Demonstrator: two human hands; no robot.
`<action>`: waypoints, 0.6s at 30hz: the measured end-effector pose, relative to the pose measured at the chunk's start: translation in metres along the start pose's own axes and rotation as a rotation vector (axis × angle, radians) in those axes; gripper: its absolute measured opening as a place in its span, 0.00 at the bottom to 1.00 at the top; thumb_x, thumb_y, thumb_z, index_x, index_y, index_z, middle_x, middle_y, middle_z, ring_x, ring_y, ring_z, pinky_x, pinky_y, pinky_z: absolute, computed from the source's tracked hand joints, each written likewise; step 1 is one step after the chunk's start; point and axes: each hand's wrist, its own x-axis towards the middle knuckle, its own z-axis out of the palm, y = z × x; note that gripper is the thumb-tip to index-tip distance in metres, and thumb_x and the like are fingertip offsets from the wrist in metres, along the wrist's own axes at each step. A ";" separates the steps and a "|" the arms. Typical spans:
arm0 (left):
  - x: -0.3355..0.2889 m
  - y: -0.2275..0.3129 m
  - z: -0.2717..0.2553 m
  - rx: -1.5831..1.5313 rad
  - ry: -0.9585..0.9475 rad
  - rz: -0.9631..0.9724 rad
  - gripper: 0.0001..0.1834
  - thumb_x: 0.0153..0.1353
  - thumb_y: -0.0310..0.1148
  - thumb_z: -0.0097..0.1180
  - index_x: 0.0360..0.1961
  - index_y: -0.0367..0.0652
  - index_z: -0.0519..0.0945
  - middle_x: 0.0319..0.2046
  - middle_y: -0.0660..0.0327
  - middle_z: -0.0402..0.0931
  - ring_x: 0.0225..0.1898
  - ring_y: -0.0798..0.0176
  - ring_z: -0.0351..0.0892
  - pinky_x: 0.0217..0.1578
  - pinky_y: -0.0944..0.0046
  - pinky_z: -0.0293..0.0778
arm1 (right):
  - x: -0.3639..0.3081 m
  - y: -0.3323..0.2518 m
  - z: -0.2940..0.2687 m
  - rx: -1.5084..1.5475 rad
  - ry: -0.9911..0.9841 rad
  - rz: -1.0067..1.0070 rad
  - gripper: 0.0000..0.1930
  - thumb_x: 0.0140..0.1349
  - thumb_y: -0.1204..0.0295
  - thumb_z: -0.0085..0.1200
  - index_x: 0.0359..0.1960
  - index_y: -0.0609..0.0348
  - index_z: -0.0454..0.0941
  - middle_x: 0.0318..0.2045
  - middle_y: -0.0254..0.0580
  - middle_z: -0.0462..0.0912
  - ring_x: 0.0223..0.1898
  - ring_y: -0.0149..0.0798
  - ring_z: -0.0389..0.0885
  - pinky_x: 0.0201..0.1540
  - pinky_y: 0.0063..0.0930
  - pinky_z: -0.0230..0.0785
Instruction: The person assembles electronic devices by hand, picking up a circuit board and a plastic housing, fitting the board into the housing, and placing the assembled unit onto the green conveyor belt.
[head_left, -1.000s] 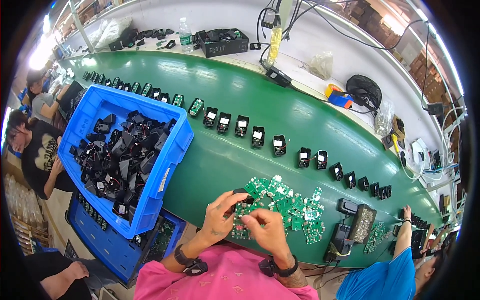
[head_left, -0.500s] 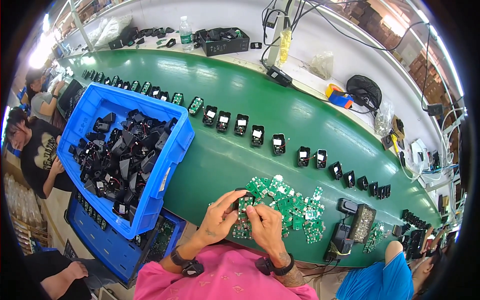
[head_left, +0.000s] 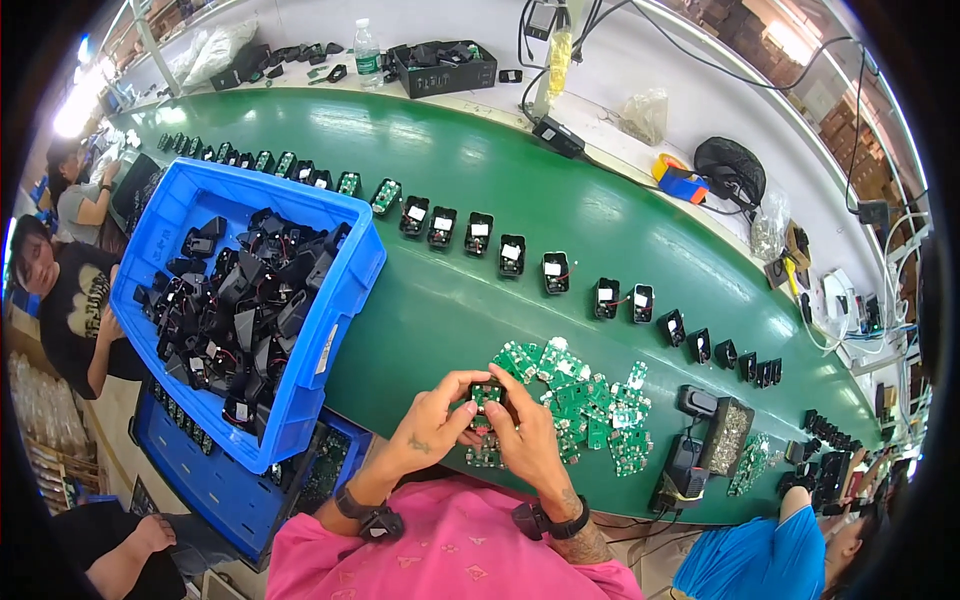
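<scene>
Close to my body at the bench's front edge, my left hand (head_left: 432,428) and my right hand (head_left: 526,438) grip a small green circuit board (head_left: 486,394) between them. Dark edges show around the board, apparently a black plastic housing, mostly covered by my fingers. My thumbs rest against the near part of the board, and my forefingers curl round its far end. Just right of my hands, loose green circuit boards (head_left: 598,410) lie in a spread-out heap. A few of them show below my fingers.
On the left, a blue crate (head_left: 372,240) holds many black housings. A row of black housings (head_left: 512,256) curves along the green bench (head_left: 440,330). To the right stand a black device (head_left: 682,475) and a tray of small metal parts (head_left: 728,440). Other people sit on both sides.
My right hand's fingers have moved to the far end of the piece, meeting the left fingertips there. Both hands stay nearly in place. The view has shifted slightly.
</scene>
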 end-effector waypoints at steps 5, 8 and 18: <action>0.004 -0.006 0.001 -0.021 0.020 -0.010 0.20 0.69 0.20 0.43 0.62 0.34 0.65 0.47 0.50 0.77 0.38 0.62 0.84 0.33 0.65 0.86 | 0.002 0.002 0.007 0.019 0.058 -0.016 0.23 0.66 0.74 0.52 0.64 0.56 0.71 0.22 0.38 0.73 0.21 0.30 0.69 0.26 0.27 0.64; 0.004 -0.008 0.001 -0.040 0.037 -0.013 0.20 0.69 0.20 0.44 0.61 0.34 0.65 0.48 0.50 0.77 0.36 0.62 0.85 0.32 0.66 0.86 | 0.004 -0.002 0.008 0.038 0.042 0.033 0.23 0.67 0.73 0.52 0.64 0.56 0.71 0.30 0.45 0.78 0.26 0.37 0.76 0.32 0.30 0.70; 0.005 -0.024 0.003 0.088 0.103 0.133 0.19 0.68 0.20 0.45 0.60 0.35 0.67 0.44 0.49 0.77 0.32 0.61 0.86 0.28 0.66 0.85 | 0.007 0.020 0.019 0.209 0.058 0.048 0.20 0.67 0.76 0.52 0.61 0.57 0.75 0.24 0.25 0.65 0.25 0.22 0.61 0.27 0.19 0.60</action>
